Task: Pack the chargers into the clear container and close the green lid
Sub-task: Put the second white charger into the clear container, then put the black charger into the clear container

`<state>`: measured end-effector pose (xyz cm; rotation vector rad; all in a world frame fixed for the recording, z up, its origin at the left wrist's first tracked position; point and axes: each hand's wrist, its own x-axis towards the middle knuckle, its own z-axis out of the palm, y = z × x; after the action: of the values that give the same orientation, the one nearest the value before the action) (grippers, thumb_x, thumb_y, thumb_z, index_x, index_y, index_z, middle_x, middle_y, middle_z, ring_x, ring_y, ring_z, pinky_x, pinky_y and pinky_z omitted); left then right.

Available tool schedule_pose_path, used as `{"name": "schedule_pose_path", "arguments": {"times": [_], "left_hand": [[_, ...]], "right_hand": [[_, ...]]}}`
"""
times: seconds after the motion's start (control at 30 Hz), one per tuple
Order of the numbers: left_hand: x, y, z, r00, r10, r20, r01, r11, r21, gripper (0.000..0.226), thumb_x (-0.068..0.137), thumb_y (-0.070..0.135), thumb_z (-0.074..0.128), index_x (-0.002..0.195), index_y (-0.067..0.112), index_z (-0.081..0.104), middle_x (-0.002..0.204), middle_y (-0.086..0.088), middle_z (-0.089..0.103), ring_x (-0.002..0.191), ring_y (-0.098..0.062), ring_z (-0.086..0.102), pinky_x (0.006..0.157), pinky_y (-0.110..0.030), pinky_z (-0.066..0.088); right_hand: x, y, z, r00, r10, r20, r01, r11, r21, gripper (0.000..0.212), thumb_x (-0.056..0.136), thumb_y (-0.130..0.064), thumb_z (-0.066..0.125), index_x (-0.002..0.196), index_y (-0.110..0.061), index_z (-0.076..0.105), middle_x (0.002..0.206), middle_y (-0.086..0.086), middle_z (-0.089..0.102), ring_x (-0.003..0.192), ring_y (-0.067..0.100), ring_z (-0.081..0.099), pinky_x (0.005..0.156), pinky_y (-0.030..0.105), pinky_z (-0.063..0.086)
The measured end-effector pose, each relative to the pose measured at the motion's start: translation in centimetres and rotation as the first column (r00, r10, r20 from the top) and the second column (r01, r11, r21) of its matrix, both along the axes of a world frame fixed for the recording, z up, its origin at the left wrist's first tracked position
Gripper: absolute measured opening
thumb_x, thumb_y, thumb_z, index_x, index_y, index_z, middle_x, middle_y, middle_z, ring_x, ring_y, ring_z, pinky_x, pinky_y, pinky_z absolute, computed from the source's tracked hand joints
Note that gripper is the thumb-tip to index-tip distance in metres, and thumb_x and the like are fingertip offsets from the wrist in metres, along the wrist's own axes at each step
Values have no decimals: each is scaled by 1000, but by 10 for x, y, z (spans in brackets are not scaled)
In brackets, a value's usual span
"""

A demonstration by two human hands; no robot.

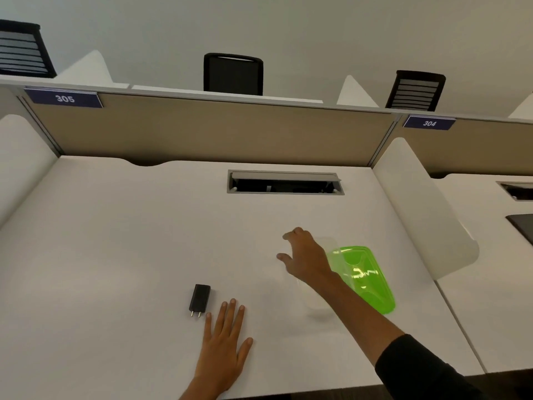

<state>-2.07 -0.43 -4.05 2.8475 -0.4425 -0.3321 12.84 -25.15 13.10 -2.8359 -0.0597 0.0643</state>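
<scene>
From the head camera we look down on a wide white desk (129, 241) with a tan partition behind it. Our left hand (223, 339) lies flat on the desk, palm down, fingers spread, its grip released and holding nothing. Just beside its fingertips, on the left, lies a small black rectangular charger (200, 298), its two prongs pointing toward us; we cannot tell whether the little finger touches it. Our right hand (307, 258), in a black sleeve (418, 368), reaches forward over the clear plastic container (328, 246), fingers curled at its far-left edge; we cannot tell if that grip is clenched on it. The translucent green plastic lid (364, 277) sits tilted against the container's right side.
</scene>
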Motion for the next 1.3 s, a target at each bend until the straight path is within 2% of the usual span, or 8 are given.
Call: {"name": "schedule_pose_path", "arguments": {"times": [0.13, 0.4, 0.53, 0.67, 0.87, 1.0, 1.17, 1.3], "left_hand": [[1, -1, 2, 1000, 0, -19, 0, 1000, -3, 79, 105, 69, 15, 170, 27, 0, 179, 1, -10, 166, -25, -9, 130, -56, -2], [0, -1, 6, 999, -11, -31, 12, 999, 30, 76, 108, 65, 24, 165, 17, 37, 173, -6, 36, 163, -28, 27, 131, -58, 11], [0, -2, 10, 999, 13, -29, -14, 1000, -22, 70, 104, 62, 44, 159, 18, 49, 165, -5, 49, 156, -28, 42, 126, -54, 11], [0, -2, 10, 999, 26, -21, -26, 999, -32, 71, 104, 63, 43, 158, 18, 50, 163, -6, 52, 153, -31, 47, 125, -48, -2], [1, -1, 7, 1000, 18, -20, -18, 999, -40, 70, 104, 64, 42, 156, 19, 52, 161, -5, 55, 150, -31, 52, 125, -48, -2], [2, 0, 0, 999, 18, -29, -18, 1000, -16, 71, 105, 64, 39, 155, 16, 55, 161, -8, 54, 152, -31, 48, 127, -55, 6], [-1, 8, -10, 999, 1, 48, 0, 1000, -11, 79, 107, 64, 33, 170, 17, 23, 180, -9, 14, 166, -30, 14, 127, -59, 10], [-2, 2, -14, 998, -14, 58, 16, 999, -31, 81, 107, 66, 29, 171, 24, 8, 181, -2, 0, 167, -26, 4, 128, -57, 6]], "right_hand": [[-6, 61, -17, 956, 290, -34, -288, 956, 57, 51, 94, -30, 74, 141, -16, 59, 138, -2, 55, 131, 21, 54, 97, 44, 59], [-19, 157, -55, 680, 713, -172, -730, 681, -59, 71, 87, -2, 77, 152, -13, 49, 153, 11, 52, 140, 32, 49, 101, 48, 55], [-18, 175, -65, 553, 811, -191, -833, 527, -170, 57, 95, -5, 68, 148, -14, 52, 155, 6, 51, 143, 30, 45, 97, 45, 53], [-19, 183, -74, 520, 828, -208, -845, 463, -267, 36, 102, -5, 55, 135, -17, 59, 141, 1, 57, 134, 26, 49, 94, 41, 52], [-16, 184, -79, 539, 822, -184, -827, 474, -304, 29, 100, -4, 55, 125, -16, 63, 131, 1, 59, 121, 26, 55, 89, 41, 52], [-8, 179, -74, 610, 782, -127, -781, 566, -265, 35, 97, -1, 61, 129, -14, 61, 130, 4, 61, 117, 27, 56, 85, 41, 52], [18, 157, -49, 744, 667, -36, -662, 730, -172, 37, 95, -14, 70, 131, -15, 61, 130, 5, 62, 115, 28, 58, 80, 42, 52], [32, 93, -23, 836, 549, 15, -536, 822, -192, 42, 95, -26, 72, 135, -18, 60, 132, 2, 61, 114, 27, 59, 82, 41, 54]]}}
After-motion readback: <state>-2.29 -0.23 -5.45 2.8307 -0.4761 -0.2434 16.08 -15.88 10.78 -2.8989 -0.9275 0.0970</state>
